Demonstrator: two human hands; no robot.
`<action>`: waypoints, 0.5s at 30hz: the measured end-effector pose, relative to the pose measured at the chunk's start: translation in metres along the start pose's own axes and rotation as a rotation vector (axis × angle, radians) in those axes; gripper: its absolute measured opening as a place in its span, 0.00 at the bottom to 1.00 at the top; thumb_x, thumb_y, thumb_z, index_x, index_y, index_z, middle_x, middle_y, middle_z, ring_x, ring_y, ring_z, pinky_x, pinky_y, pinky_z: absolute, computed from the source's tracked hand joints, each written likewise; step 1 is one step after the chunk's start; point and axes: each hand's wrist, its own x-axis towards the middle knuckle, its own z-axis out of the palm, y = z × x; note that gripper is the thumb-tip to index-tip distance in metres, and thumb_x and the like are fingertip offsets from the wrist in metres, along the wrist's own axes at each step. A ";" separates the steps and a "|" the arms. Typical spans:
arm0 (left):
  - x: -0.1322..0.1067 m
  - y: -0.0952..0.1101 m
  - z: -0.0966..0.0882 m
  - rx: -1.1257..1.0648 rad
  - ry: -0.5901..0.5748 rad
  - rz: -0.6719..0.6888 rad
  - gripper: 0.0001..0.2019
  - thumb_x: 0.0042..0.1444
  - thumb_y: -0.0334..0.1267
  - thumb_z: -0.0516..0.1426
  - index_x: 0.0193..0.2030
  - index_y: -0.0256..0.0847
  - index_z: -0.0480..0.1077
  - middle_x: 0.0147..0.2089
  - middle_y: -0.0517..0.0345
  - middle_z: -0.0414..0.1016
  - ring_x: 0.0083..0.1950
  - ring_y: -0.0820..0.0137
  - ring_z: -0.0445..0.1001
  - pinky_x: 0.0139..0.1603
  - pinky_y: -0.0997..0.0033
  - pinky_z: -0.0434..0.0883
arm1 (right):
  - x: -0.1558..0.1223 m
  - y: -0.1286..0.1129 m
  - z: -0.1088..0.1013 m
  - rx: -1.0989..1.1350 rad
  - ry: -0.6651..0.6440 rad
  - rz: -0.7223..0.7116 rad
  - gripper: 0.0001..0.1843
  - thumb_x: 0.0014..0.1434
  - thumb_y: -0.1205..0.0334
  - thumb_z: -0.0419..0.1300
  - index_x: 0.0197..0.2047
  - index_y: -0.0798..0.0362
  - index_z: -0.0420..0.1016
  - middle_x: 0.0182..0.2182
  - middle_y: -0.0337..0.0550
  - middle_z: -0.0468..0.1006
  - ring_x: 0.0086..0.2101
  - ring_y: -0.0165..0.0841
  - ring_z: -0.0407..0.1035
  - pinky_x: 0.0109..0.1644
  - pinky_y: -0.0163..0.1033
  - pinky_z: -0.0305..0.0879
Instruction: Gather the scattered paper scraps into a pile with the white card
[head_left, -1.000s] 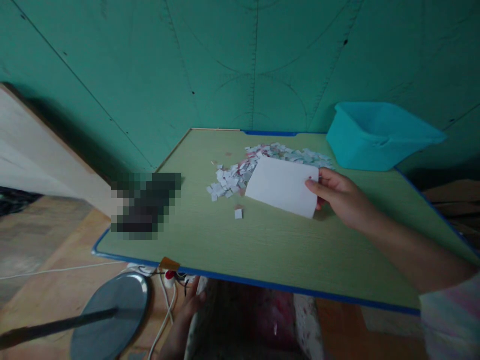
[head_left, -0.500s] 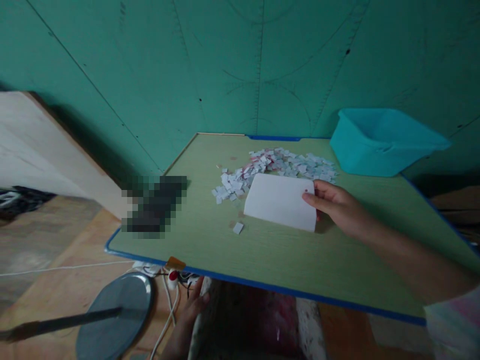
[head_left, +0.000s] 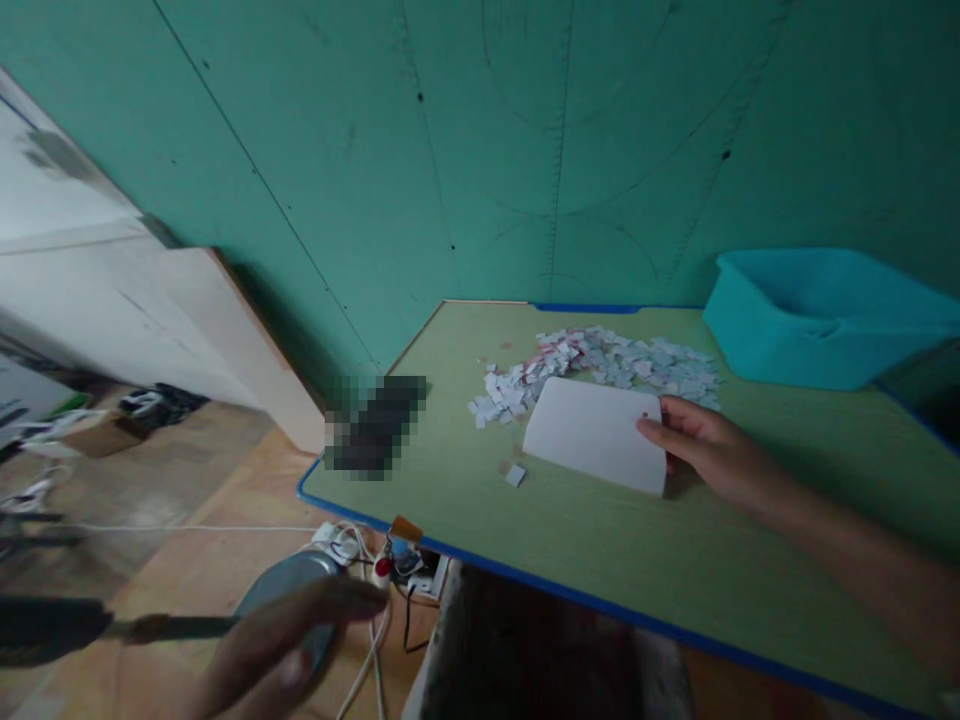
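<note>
With our right hand [head_left: 701, 440] we are pinching the white sheet [head_left: 592, 435] at its right short edge, between thumb and fingers. Its long axis is running leftward from this nearer hand, over the tabletop [head_left: 645, 560], in front of the paper pieces [head_left: 622, 357]. Our left hand [head_left: 296, 630] is hanging outside the near edge, loosely spread and visibly holding nothing; from there, the sheet is lying forward and right.

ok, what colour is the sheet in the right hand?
The sheet in the right hand is white; best seen in the head view.
</note>
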 end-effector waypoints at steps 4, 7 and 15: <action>0.074 0.031 0.008 0.264 0.188 0.341 0.16 0.57 0.47 0.51 0.46 0.44 0.73 0.51 0.51 0.76 0.56 0.59 0.68 0.59 0.57 0.63 | 0.000 -0.002 0.002 0.002 -0.011 -0.046 0.16 0.50 0.48 0.59 0.29 0.53 0.64 0.21 0.37 0.69 0.21 0.27 0.62 0.21 0.33 0.58; 0.130 0.046 0.023 0.759 0.132 0.489 0.26 0.60 0.51 0.44 0.52 0.32 0.70 0.59 0.35 0.65 0.65 0.51 0.56 0.61 0.50 0.56 | 0.001 -0.001 0.002 0.001 -0.027 -0.072 0.17 0.51 0.47 0.59 0.29 0.53 0.64 0.21 0.37 0.69 0.20 0.26 0.62 0.21 0.33 0.57; 0.165 0.036 0.032 1.086 0.030 0.286 0.29 0.60 0.54 0.37 0.53 0.43 0.70 0.63 0.39 0.61 0.67 0.45 0.49 0.61 0.42 0.51 | 0.003 0.003 0.002 0.024 -0.026 -0.097 0.17 0.51 0.47 0.59 0.26 0.53 0.62 0.19 0.34 0.65 0.20 0.24 0.59 0.21 0.31 0.55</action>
